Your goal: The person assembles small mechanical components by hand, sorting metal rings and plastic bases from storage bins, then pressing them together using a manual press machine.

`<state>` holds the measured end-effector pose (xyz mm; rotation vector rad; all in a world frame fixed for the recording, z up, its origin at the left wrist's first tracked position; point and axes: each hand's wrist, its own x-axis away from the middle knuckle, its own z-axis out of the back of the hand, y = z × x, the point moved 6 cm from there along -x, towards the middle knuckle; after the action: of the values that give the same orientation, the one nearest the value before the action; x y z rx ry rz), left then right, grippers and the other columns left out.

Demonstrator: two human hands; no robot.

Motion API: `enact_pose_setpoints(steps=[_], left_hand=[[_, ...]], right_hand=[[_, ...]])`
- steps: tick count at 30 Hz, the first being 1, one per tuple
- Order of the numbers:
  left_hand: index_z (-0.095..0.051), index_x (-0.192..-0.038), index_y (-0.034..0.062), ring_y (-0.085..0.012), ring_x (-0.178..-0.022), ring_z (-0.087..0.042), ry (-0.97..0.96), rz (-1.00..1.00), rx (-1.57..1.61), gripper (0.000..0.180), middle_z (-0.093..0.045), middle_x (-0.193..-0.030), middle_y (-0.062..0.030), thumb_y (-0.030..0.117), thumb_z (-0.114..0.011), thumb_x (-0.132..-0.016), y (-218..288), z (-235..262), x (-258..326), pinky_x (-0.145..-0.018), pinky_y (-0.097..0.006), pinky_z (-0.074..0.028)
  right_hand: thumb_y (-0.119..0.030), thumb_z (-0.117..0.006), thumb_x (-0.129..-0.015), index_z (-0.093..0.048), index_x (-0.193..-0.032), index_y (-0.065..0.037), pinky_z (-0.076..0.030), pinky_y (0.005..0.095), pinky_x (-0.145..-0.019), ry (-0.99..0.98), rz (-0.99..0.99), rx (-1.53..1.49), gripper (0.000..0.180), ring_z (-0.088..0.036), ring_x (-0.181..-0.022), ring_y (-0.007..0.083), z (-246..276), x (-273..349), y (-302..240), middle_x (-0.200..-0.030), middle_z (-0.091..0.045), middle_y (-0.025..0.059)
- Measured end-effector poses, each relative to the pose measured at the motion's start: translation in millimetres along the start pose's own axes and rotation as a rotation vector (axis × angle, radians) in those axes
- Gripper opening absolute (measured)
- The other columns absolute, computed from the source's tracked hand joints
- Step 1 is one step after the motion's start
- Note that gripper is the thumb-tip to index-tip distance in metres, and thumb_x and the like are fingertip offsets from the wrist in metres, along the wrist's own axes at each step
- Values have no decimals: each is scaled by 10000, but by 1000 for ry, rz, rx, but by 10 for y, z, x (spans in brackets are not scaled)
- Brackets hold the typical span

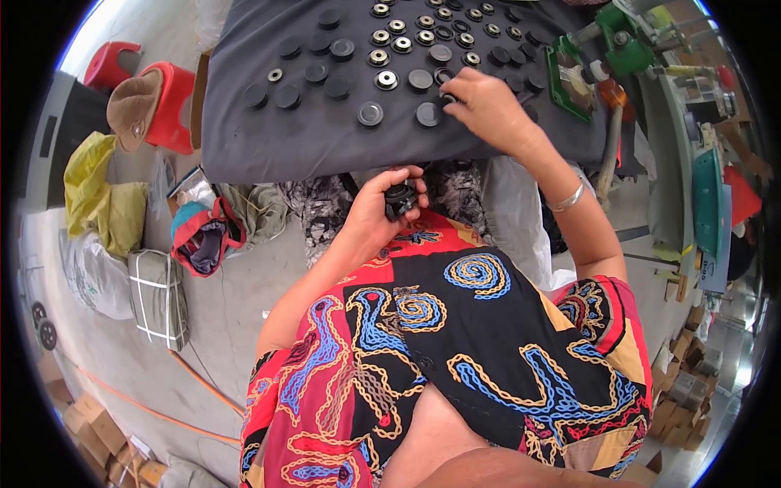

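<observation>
Close to my body, below the table's front edge, my left hand (376,213) is closed around a black round part (399,198) with a ringed top. My right hand (492,107) reaches over the dark cloth, its thumb and fingers pinched together. A small dark piece (448,98) shows at those fingertips; its kind is hard to make out. Just beside them lies a grey-black disc (428,115), with another disc (370,114) to its left. Black rings with shiny metal centres (386,80) lie in loose rows farther back.
Several plain black discs (316,73) lie on the left of the dark tablecloth (268,150). On the right stand a green metal tool (622,41), a green tray (561,85) and a hammer (610,122). Red stools (175,106) and bags (110,203) sit on the floor at left.
</observation>
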<state>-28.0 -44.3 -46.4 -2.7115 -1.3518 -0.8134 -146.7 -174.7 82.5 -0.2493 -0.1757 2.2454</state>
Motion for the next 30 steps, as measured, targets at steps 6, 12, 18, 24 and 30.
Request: enact_pose_setpoints(steps=[6, 12, 18, 24, 30], left_hand=[[-571, -1014, 7, -230, -703, -598, -25, 18, -30, 224, -616, -818, -108, 181, -526, -880, -46, -72, -15, -519, -293, -440], [-566, -1015, 5, -231, -704, -598, -2, 14, -41, 220, -614, -820, -112, 175, -518, -884, -43, -98, -12, -518, -296, -440], [-566, -1011, 6, -235, -701, -599, -13, 12, -38, 216, -615, -821, -113, 173, -516, -884, -48, -89, -20, -520, -298, -441], [-566, -1023, -2, -252, -732, -586, -16, 7, -46, 237, -600, -849, -120, 187, -517, -887, -63, -85, -15, -490, -281, -405], [-570, -1013, 2, -239, -717, -594, -18, -2, -33, 226, -608, -836, -113, 181, -522, -882, -54, -73, 1, -503, -285, -422]], right_hand=[[-66, -677, -748, -582, -981, -38, -489, 394, -710, 159, -40, -95, 254, -596, -812, 331, -29, 262, -80, -934, -551, 142], [-47, -680, -736, -551, -964, -32, -491, 392, -711, 42, -186, -100, 263, -592, -809, 316, -64, 295, 4, -947, -544, 139], [-43, -677, -728, -585, -999, -34, -498, 379, -726, 112, -148, -78, 286, -595, -810, 310, -37, 379, 50, -960, -543, 140], [-2, -648, -713, -585, -994, -27, -500, 333, -688, 72, 80, -186, 288, -593, -751, 273, -13, 281, -37, -956, -527, 120], [30, -657, -700, -533, -978, -22, -458, 246, -541, 197, -93, -449, 309, -541, -593, 102, -4, 390, 74, -837, -522, 63]])
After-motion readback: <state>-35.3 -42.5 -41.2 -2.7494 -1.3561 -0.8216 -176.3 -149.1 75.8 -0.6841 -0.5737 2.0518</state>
